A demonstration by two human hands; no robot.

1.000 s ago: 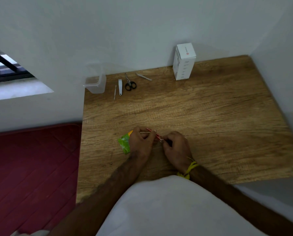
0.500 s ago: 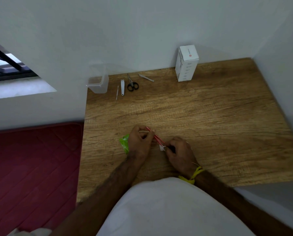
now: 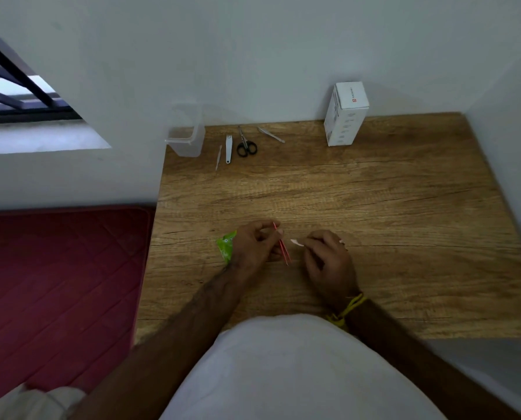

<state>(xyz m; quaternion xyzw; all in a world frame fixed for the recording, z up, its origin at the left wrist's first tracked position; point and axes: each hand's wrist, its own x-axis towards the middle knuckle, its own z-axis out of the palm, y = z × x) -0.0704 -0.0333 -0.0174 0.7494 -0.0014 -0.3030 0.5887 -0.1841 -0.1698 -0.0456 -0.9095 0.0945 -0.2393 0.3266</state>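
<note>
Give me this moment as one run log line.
left hand: pinches red stick | green packet: partly under left hand | right hand: pinches small white piece | stick and piece: apart

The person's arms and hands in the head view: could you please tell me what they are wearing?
Both forearms are bare, with no sleeves or gloves in view. The right hand has a knotted yellow cord wristband and perhaps a small ring. The left hand wears nothing visible.
</note>
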